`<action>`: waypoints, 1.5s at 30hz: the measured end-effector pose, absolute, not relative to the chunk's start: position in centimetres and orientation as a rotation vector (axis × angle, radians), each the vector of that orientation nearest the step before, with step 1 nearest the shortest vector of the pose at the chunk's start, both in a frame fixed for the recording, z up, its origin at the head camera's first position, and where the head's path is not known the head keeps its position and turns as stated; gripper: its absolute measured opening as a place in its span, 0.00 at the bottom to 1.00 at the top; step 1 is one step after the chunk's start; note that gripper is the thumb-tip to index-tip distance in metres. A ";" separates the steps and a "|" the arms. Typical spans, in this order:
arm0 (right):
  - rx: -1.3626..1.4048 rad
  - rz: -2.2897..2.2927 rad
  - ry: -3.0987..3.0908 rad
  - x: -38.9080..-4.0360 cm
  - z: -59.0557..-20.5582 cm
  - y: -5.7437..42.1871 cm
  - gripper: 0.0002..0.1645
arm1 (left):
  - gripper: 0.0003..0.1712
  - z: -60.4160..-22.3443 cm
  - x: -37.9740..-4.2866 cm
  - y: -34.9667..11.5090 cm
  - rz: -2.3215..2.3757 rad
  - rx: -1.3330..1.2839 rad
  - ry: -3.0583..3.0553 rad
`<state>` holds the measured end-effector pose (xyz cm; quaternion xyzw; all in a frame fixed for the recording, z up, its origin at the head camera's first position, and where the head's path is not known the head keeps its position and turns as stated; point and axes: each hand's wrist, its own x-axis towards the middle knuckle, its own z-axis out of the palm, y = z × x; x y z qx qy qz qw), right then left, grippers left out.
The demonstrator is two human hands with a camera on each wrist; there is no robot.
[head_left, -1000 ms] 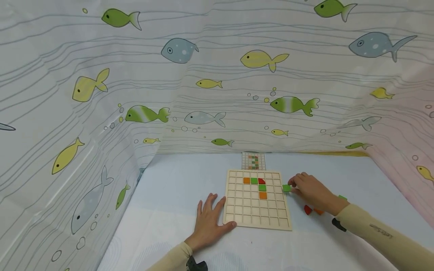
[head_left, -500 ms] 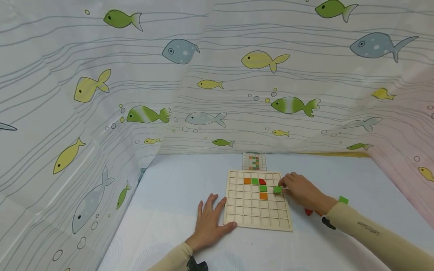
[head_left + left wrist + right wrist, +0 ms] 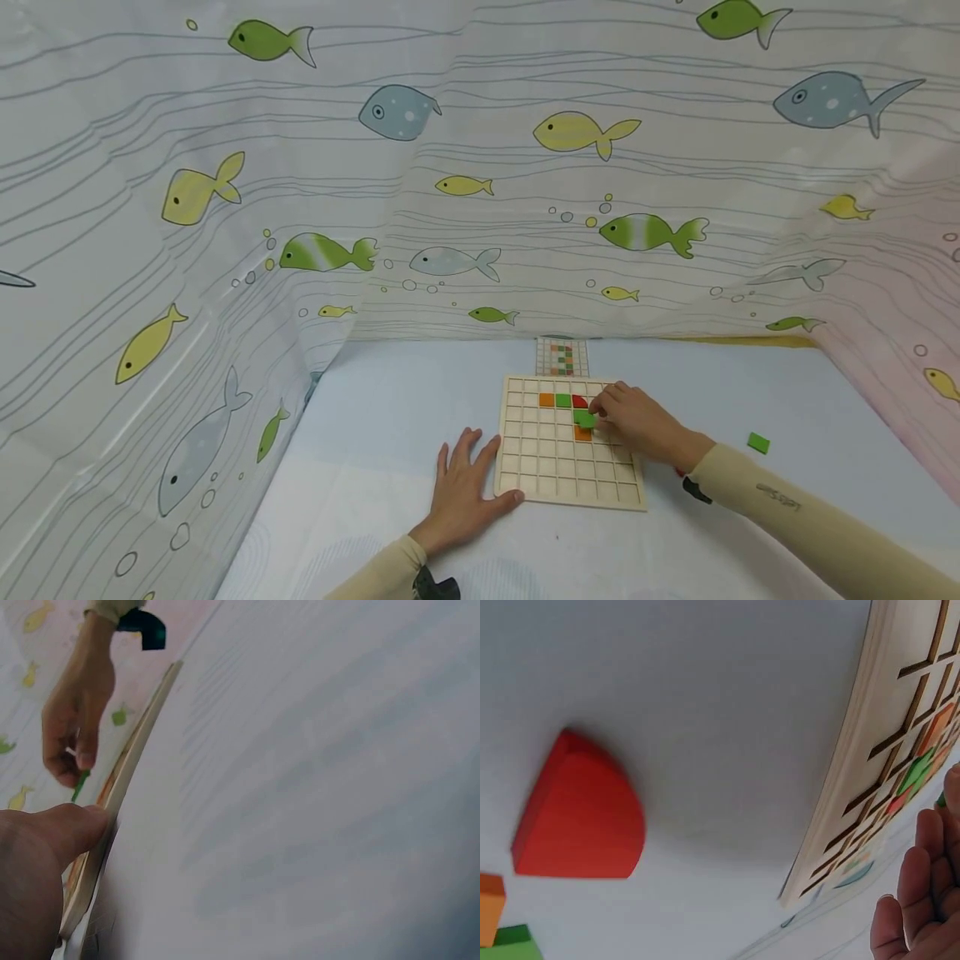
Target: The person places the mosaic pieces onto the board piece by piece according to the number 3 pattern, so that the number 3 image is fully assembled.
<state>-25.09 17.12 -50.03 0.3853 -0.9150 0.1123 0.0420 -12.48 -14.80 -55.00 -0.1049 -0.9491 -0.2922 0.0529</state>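
Observation:
A wooden grid board (image 3: 540,462) lies on the table. Orange (image 3: 547,400), green (image 3: 563,401) and red quarter-round (image 3: 580,401) tiles sit in a row in its cells, with another orange tile (image 3: 582,435) lower down. My right hand (image 3: 641,425) pinches a green tile (image 3: 585,421) by its edge, held just over the board above that lower orange tile; it covers most of the green tile placed beneath. Fingers spread, my left hand (image 3: 463,498) rests at the board's left side, thumb on the near left corner. In the left wrist view the pinched green tile (image 3: 80,786) shows edge-on.
Behind the board a small pattern card (image 3: 562,358) shows coloured squares on a grid. A loose green tile (image 3: 759,442) lies to the right. The right wrist view shows a red quarter-round piece (image 3: 585,817), an orange block (image 3: 489,907) and a green block (image 3: 514,946) beside the board.
My right hand has carried the green tile leftward from beyond the board's right edge to above the coloured column. The left hand has stayed in place.

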 end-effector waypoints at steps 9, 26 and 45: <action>1.235 0.391 -2.687 -24.9 -51.2 15.4 0.12 | 0.50 -54.9 -12.5 -14.8 -0.890 -0.310 -2.888; 1.190 0.367 -2.744 -24.1 -51.7 13.7 0.12 | 0.50 -55.0 -12.5 -14.8 -0.897 -0.313 -2.881; 1.094 0.429 -2.795 -24.4 -51.2 13.5 0.07 | 0.50 -54.9 -12.4 -14.7 -0.901 -0.299 -2.895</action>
